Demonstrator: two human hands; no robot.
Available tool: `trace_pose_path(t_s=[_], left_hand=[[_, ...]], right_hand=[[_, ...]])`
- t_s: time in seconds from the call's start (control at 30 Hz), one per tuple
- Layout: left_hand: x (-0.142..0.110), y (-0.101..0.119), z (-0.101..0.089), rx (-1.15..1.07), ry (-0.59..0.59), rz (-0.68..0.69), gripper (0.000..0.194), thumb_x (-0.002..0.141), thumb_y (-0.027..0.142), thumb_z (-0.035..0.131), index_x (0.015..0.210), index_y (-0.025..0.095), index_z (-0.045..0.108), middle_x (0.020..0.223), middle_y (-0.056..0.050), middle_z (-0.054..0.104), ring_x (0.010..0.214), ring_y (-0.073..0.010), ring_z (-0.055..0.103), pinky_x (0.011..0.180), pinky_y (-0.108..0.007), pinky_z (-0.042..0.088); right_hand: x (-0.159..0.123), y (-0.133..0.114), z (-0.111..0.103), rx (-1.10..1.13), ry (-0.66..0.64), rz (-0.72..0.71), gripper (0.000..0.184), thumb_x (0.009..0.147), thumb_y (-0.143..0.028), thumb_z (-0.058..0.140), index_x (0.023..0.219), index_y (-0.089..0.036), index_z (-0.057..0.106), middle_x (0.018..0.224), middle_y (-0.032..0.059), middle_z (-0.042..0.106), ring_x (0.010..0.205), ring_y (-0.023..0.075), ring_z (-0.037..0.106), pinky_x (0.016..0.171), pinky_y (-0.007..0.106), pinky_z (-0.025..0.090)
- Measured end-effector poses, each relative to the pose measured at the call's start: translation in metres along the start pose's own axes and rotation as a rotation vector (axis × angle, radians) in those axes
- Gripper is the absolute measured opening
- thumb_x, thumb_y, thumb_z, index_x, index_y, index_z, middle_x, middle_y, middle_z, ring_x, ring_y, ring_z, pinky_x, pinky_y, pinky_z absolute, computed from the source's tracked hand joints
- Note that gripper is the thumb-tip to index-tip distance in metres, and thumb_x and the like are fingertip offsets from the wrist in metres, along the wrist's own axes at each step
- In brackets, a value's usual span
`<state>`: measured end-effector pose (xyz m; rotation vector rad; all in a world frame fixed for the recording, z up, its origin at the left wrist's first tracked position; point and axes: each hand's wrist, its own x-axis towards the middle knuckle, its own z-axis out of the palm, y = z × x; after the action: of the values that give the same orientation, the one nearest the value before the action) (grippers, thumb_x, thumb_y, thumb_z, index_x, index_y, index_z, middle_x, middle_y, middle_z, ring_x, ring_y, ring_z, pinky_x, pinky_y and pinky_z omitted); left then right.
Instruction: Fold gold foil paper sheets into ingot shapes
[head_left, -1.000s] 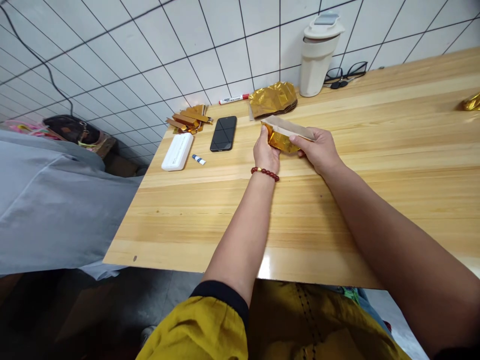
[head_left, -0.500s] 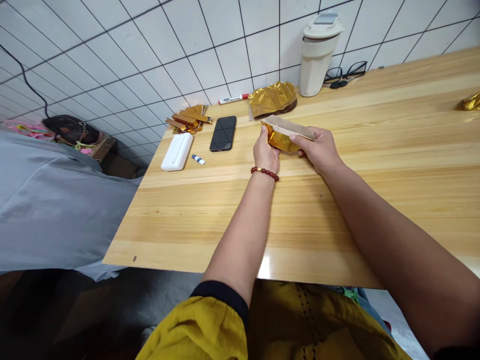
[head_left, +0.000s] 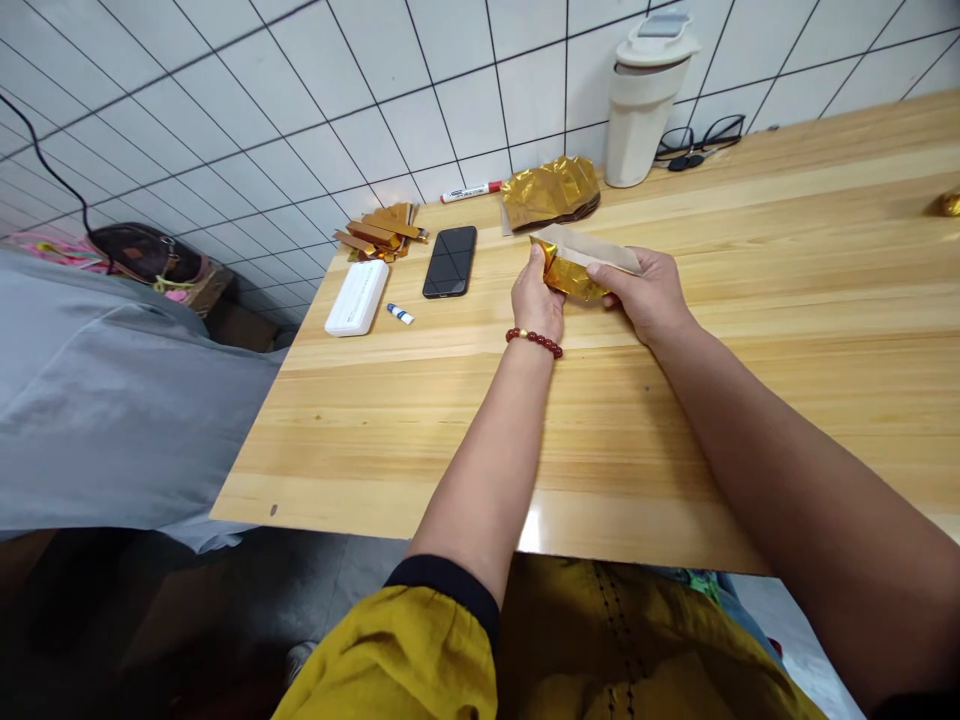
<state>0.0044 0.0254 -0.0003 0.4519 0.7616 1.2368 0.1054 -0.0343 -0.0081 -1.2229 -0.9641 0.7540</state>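
- Reaching over the wooden table (head_left: 375, 420), you have a soft mustard sleeve (head_left: 397, 650) nearest you, then a bracelet (head_left: 534, 338) of round, glossy red beads.
- Your left hand (head_left: 537, 300) grips the left end of the gold foil paper (head_left: 574, 280), thumb on top; your right hand (head_left: 658, 290) pinches the other end. The piece lies between them, crinkled gold towards you, matt beige along its far side. You cannot tell whether it touches the wood.
- Pinch lightly and evenly, and line up the edges before you press a crease; such thin foil could wrinkle or tear under a hard pull.
- To your left lie a small blue-and-white piece (head_left: 400, 314), a smooth white case (head_left: 358, 298) with rounded corners and a flat, glassy black phone (head_left: 450, 262).
- Farther off, you have loose, narrow coppery strips (head_left: 382, 232), a rumpled gold stack (head_left: 551, 190) and a slim red-and-white marker (head_left: 471, 192).
- By the glazed tile wall (head_left: 525, 100) stand a tapered, lidded cream cup (head_left: 641, 125) and, just beside it, dark-rimmed glasses (head_left: 724, 132).
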Motion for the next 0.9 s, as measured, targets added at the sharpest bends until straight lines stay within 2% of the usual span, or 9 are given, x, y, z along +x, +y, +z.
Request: trace_pose_path(t_s=[0.23, 0.6, 0.9], left_hand=[[0.0024, -0.0023, -0.0017, 0.008, -0.016, 0.012, 0.028, 0.098, 0.038, 0.051, 0.1, 0.018, 0.071, 0.123, -0.004, 0.066, 0.12, -0.0232, 0.063, 0.089, -0.029, 0.057], [0.0028, -0.0017, -0.0013, -0.006, 0.004, 0.004, 0.031, 0.096, 0.043, 0.053, 0.102, 0.018, 0.07, 0.122, -0.005, 0.067, 0.12, -0.023, 0.063, 0.088, -0.029, 0.058], [-0.0014, -0.0007, -0.0035, 0.015, -0.052, -0.007, 0.04, 0.091, 0.054, 0.056, 0.1, 0.018, 0.07, 0.121, -0.005, 0.068, 0.117, -0.0246, 0.065, 0.082, -0.027, 0.059]], right_hand=[[-0.0001, -0.0001, 0.0006, 0.011, 0.011, -0.006, 0.03, 0.063, -0.04, 0.084, 0.064, -0.02, 0.063, 0.055, -0.0027, 0.053, 0.048, 0.0115, 0.047, 0.042, 0.026, 0.038], [0.0004, -0.0005, -0.0004, -0.034, -0.01, -0.007, 0.032, 0.063, -0.046, 0.084, 0.064, -0.022, 0.062, 0.052, -0.0025, 0.053, 0.046, 0.0125, 0.046, 0.041, 0.027, 0.037], [0.0061, 0.0056, -0.0025, 0.027, 0.075, -0.026, 0.025, 0.068, -0.041, 0.083, 0.076, -0.022, 0.068, 0.065, -0.0002, 0.063, 0.055, 0.0152, 0.057, 0.045, 0.029, 0.045]])
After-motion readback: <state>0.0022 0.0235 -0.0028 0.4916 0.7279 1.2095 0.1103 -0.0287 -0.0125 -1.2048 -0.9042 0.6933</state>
